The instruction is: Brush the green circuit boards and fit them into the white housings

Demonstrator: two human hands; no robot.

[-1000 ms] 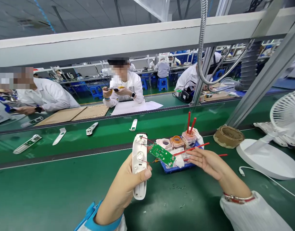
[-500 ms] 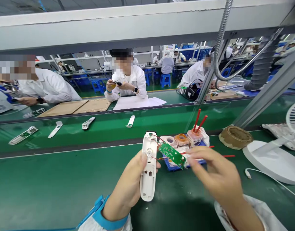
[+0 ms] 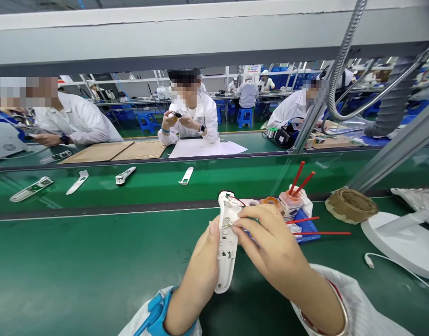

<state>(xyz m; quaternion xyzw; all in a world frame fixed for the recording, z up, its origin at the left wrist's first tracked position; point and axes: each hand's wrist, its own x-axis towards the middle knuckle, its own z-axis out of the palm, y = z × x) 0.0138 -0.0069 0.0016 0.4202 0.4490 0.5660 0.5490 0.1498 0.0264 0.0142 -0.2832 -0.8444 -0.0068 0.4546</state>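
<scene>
My left hand [image 3: 202, 256] is closed around a long white plastic housing [image 3: 227, 261], held upright with its hollow inner side facing me. Thin red wires [image 3: 240, 201] run from the housing's dark top end toward the right. At the round boss in the housing's middle, the fingertips of my right hand [image 3: 275, 240] are pinched together. What they grip is too small or hidden to make out. The green circuit board is out of sight, apparently behind my right hand.
Behind my right hand lies a blue tray [image 3: 310, 229] with tape rolls and a cup of red sticks [image 3: 297, 179]. Farther right are a brown tape roll [image 3: 350, 205] and a white fan base [image 3: 403, 242]. White housings [image 3: 32, 189] lie on the green belt [image 3: 154, 186]; co-workers sit beyond.
My right hand has moved left from beside the circuit board to the middle of the housing, its fingers now pinched. The board has gone from sight. The housing tilts slightly more.
</scene>
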